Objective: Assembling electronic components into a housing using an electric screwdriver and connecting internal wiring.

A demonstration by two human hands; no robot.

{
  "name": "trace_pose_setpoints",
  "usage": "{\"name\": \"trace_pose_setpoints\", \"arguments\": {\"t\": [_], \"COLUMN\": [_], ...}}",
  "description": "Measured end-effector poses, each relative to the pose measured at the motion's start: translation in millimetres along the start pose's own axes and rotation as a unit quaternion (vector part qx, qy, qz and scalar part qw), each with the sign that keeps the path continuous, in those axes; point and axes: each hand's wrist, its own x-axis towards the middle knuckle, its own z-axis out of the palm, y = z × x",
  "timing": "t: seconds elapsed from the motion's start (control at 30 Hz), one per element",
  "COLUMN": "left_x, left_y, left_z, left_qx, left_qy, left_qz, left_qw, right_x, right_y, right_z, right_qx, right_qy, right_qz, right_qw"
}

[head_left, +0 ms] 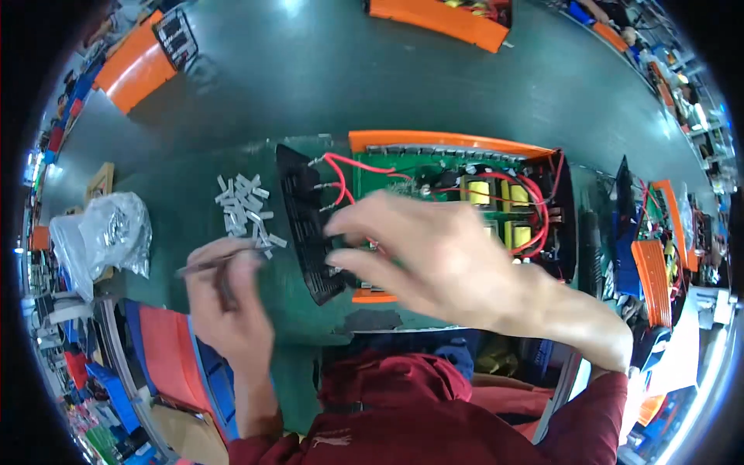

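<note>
My left hand is closed around a slim dark metal tool, blurred by motion, that looks like tweezers. It is just below a loose pile of small clear-grey sleeves. With thumb and fingers curled, my right hand grips the right edge of a black vented end panel. Red wires run from terminals on this panel into an orange-sided casing. Inside the casing lies a green circuit board with yellow-wrapped transformers. My right hand and forearm hide the casing's near part.
A clear plastic bag lies at the left of the green work surface. Other orange casings stand at the far left, far middle and right. A red-covered seat is below the near left edge.
</note>
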Motion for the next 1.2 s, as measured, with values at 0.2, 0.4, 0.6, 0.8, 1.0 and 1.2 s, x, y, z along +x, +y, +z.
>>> {"name": "trace_pose_setpoints", "arguments": {"t": [0.2,0.4,0.6,0.8,1.0,1.2], "left_x": [-46,-53,-54,-51,-48,-46], "left_y": [-109,-123,-126,-128,-119,-99], "left_z": [-14,3,-4,-2,-3,0], "left_qx": [-0.132,-0.253,-0.27,-0.282,-0.267,-0.235], "left_qy": [0.119,0.162,0.132,0.117,0.102,0.111], "left_qz": [-0.176,-0.211,-0.21,-0.202,-0.198,-0.212], "left_qw": [0.968,0.93,0.931,0.931,0.938,0.942], "right_x": [80,105,118,123,123,122], "right_y": [8,43,28,21,32,25], "right_z": [128,204,184,180,191,147], "right_qx": [-0.235,-0.306,-0.259,-0.276,-0.239,-0.189], "right_qy": [-0.087,-0.106,-0.226,-0.18,-0.118,-0.197], "right_qz": [-0.145,-0.063,-0.063,-0.066,-0.077,-0.015], "right_qw": [0.957,0.944,0.937,0.942,0.961,0.962]}}
